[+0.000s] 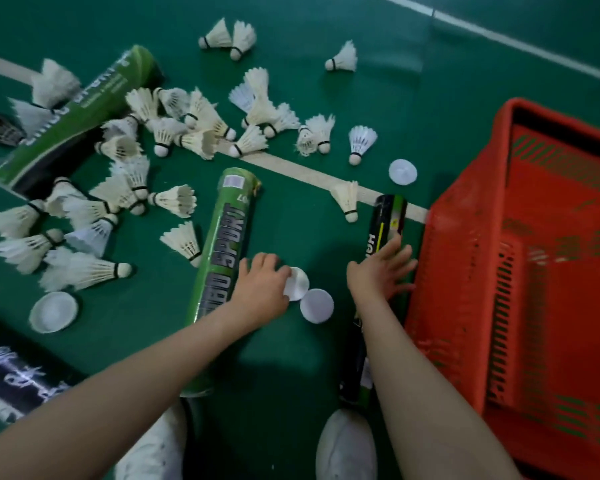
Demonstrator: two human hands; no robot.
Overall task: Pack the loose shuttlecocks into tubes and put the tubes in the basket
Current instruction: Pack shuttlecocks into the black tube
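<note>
Several loose white shuttlecocks (174, 129) lie scattered on the green court floor at the upper left and centre. A green tube (222, 251) lies lengthwise in the middle. My left hand (260, 289) reaches over it and pinches a white tube cap (298, 283); a second cap (316, 305) lies just beside. My right hand (381, 271), fingers spread, rests on a black and green tube (385, 220) lying along the red basket (465, 271). The basket's inside holds no tubes that I can see.
A large green box (73, 116) lies at the upper left. Two more caps (53, 311) (402, 171) sit on the floor. A black tube (18, 372) crosses the lower left corner. My white shoes (345, 445) show at the bottom. White court lines (291, 168) run across.
</note>
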